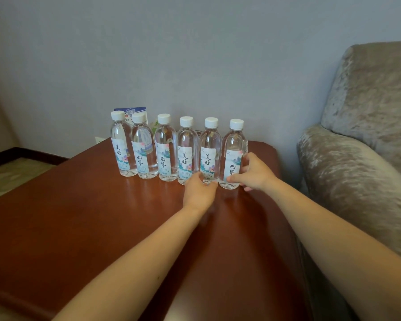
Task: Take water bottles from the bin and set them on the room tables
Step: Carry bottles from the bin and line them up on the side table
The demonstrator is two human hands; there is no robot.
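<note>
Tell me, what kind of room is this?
Probably a hotel guest room: six water bottles lined up on a polished wooden table, a plush grey armchair beside it, and a printed card behind them.

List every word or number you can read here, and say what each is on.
"美好": label of the first bottle, counting from the left
"无界": second bottle
"无界": third bottle
"美好": fourth bottle
"美好": fifth bottle
"无界": sixth bottle
Small print at the foot of each label: too small to read.
Blue card behind the bottles: print too blurred to read.
</note>
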